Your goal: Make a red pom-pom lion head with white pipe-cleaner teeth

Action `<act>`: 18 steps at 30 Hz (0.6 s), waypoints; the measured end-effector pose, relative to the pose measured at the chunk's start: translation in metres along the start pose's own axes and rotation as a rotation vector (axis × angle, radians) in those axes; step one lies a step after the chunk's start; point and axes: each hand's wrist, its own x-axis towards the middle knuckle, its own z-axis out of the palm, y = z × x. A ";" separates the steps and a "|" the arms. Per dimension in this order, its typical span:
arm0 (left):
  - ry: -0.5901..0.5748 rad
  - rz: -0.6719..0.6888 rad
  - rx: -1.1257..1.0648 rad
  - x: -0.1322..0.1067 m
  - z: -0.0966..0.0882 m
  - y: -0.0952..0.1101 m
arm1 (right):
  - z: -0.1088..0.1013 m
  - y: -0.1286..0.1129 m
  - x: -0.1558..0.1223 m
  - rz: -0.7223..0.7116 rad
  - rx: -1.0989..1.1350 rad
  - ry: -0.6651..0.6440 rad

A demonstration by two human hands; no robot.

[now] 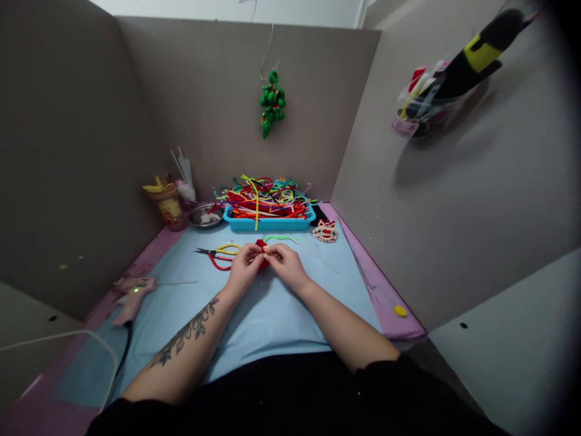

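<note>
My left hand [246,264] and my right hand [285,263] meet over the middle of the blue sheet, fingertips pinched together. Between them is a small red fuzzy pipe-cleaner piece [261,243], partly covered by the fingers, so its full shape is hidden. Scissors [222,250] with one yellow and one red handle lie just left of my left hand, blades pointing left. A light green pipe cleaner [282,238] rests just beyond my right hand. Farther right sits a cream and red lion-like face [325,231] made of fuzzy material.
A blue tray [267,224] heaped with coloured pipe cleaners stands at the back. Beside it are a metal bowl [206,216] and a pot [167,204]. A pink glue gun [136,298] with a lit green light lies left; a yellow disc [400,310] lies right. Panels enclose three sides.
</note>
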 end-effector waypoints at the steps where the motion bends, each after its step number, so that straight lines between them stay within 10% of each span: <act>1: -0.010 0.025 0.068 0.000 -0.001 -0.001 | 0.000 0.001 0.000 0.005 0.000 -0.008; 18: -0.069 0.275 0.362 -0.001 -0.008 0.001 | -0.006 -0.001 0.000 -0.146 -0.102 -0.088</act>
